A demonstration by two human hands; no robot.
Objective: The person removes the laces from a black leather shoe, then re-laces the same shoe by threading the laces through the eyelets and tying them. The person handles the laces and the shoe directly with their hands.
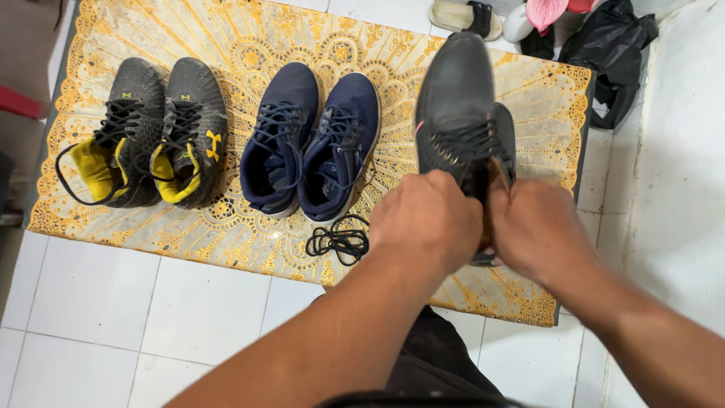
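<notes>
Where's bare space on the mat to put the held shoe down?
Bare mat lies right of the navy pair, under the dark shoe that the left hand and right hand hold. The loose black lace crowds the front edge; the black-yellow pair fills the left.

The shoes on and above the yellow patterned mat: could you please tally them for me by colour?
Dark grey sneakers with yellow lining: 2
Navy blue lace-up sneakers: 2
Dark grey lace-up shoe, held by the left hand and right hand: 1
Total: 5
A loose black shoelace also lies on the mat.
</notes>
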